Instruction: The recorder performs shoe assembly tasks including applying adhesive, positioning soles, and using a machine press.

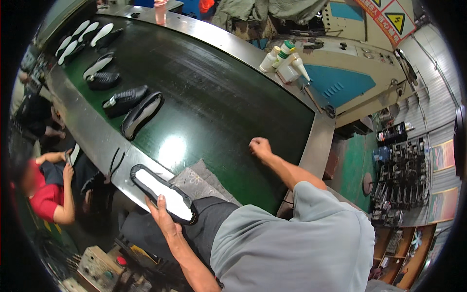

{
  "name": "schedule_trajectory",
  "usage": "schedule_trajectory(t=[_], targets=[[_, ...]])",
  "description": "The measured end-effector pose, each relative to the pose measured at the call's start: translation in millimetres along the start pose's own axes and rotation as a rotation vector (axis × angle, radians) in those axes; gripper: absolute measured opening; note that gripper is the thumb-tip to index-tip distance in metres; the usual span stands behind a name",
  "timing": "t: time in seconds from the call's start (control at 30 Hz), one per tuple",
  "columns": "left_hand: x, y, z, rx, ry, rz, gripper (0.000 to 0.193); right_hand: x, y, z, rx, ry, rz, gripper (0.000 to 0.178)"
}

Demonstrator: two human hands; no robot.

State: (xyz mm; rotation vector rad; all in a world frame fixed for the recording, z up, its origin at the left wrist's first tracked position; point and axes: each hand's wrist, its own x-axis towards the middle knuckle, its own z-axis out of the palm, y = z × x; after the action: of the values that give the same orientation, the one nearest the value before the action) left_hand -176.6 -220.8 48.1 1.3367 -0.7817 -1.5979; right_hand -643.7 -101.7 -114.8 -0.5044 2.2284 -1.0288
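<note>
My left hand (164, 217) grips a black shoe sole with a white inner face (163, 193), holding it over my lap beside the steel rim of the conveyor (97, 141). My right hand (260, 146) rests as a closed fist on the dark green belt (214, 102), with nothing visible in it. A grey cloth (199, 182) lies on the belt's near edge between my hands. Further up the belt lie a black shoe (124, 100) and a black-rimmed sole (141, 115) side by side, with more shoe and sole pairs (100, 73) beyond.
Another person in a red top (46, 194) sits at lower left holding a sole. White glue bottles (284, 58) stand on the far rim. A beige and blue machine (350, 68) sits behind; racks (404, 175) fill the right side.
</note>
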Motion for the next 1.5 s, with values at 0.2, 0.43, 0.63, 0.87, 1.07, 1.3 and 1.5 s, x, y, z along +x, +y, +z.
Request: schedule_trajectory(t=[0.2,0.43,0.63,0.87,1.07,1.3,1.5], targets=[[78,-38,101,0.212,-0.158,-0.095,0.087,188,-51,-130,-0.099,0.527,-0.122,0.084],[140,-105,157,0.939,-0.050,-0.036,0.105,332,-173,-131,0.068,0.590,-0.156,0.088],[156,-110,202,1.111,-0.006,-0.065,0.104,421,-172,-172,0.130,0.457,-0.238,0.085],[158,-113,206,1.078,-0.015,-0.142,0.107,378,-204,-108,-0.488,0.417,-0.734,0.074],[170,-136,160,0.541,-0.062,0.013,0.095,209,-258,30,-0.429,-0.302,-1.033,0.075],[137,-21,131,-0.360,0.054,-0.110,0.068,66,-328,60,-0.732,-0.554,-1.458,0.081],[116,21,86,-0.450,0.208,0.109,0.073,-11,-383,92,-0.856,-0.575,-1.634,0.085]])
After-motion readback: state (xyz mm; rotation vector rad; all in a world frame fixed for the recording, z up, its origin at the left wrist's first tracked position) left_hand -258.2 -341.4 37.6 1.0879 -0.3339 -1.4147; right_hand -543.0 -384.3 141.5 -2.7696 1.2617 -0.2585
